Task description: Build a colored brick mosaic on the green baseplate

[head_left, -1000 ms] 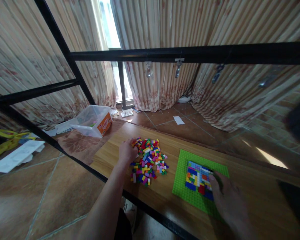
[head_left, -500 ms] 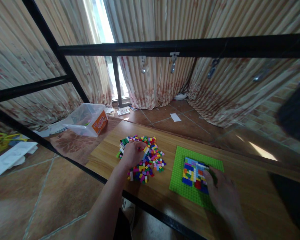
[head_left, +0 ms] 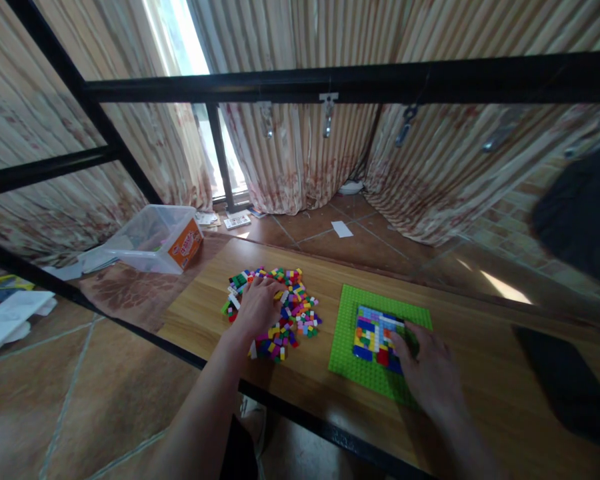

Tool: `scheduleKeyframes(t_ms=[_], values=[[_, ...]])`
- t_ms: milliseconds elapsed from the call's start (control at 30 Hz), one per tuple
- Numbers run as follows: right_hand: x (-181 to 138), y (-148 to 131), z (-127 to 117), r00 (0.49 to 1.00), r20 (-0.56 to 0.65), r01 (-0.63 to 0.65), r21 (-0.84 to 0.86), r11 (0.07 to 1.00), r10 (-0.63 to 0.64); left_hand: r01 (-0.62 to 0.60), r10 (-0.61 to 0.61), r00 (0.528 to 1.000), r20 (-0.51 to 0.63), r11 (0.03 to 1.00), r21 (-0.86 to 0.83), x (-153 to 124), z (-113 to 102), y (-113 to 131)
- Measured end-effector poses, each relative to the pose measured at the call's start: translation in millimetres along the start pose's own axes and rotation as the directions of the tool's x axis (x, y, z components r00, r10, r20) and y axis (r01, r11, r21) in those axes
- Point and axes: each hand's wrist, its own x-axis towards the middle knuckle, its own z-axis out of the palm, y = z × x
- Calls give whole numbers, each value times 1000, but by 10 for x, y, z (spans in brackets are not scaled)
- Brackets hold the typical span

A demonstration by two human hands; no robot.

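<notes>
A loose heap of small coloured bricks [head_left: 300, 310] lies on the wooden table. My left hand [head_left: 259, 303] is over its middle, palm down, with fingers apart and reaching among the bricks; the fingertips are partly hidden, and no brick shows in its grasp. To the right lies a green studded baseplate [head_left: 344, 340], bearing a flat patch of multicoloured bricks [head_left: 375, 330]. My right hand [head_left: 427, 363] rests at the right side of that patch, thumb and fingers apart. It covers part of the baseplate and the patch's right edge.
A dark flat object [head_left: 563, 380] lies on the wooden table [head_left: 200, 300] at the right. Beyond the left end, a clear plastic box [head_left: 155, 247] with an orange label stands on the floor. A black metal bar [head_left: 290, 87] crosses above the table.
The whole view has shifted slightly, moving things leftward. My left hand's fingers have gone from drawn together to more spread on the heap. My right hand stays beside the brick patch.
</notes>
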Motion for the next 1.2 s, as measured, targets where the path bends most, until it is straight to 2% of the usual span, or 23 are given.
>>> scheduleKeyframes(t_ms=[333, 533, 633, 767, 867, 933, 1000, 1100, 1133, 1200], values=[[-13, 4, 13, 1000, -19, 1, 44, 999, 0, -14, 15, 1000, 24, 998, -57, 41, -34, -114], [25, -54, -61, 998, -38, -34, 184, 982, 42, -69, 68, 998, -15, 991, -111, 76, -38, -133], [57, -72, -128, 990, -94, -68, 327, 943, 104, -76, 69, 997, -40, 973, -218, 86, -48, -144], [87, -69, -219, 963, -192, -79, 468, 880, 188, -11, -18, 998, -61, 895, -446, 82, -89, -137], [103, -64, -259, 943, -241, -74, 524, 849, 231, 105, -137, 991, 8, 725, -680, 80, -124, -75], [106, -77, -268, 929, -263, -71, 560, 825, 258, 183, -214, 974, 78, 532, -826, 79, -131, 28], [99, -116, -269, 922, -288, -34, 604, 796, 258, 229, -254, 954, 157, 285, -931, 72, -114, 194], [62, -222, -274, 930, -321, 82, 656, 750, 179, 334, -175, 922, 346, -98, -938, 35, -41, 526], [44, -264, -278, 935, -324, 118, 670, 733, 146, 368, -126, 910, 395, -192, -910, 16, -8, 642], [2, -344, -291, 948, -308, 167, 699, 695, 82, 434, -34, 883, 468, -319, -842, -27, 63, 855]])
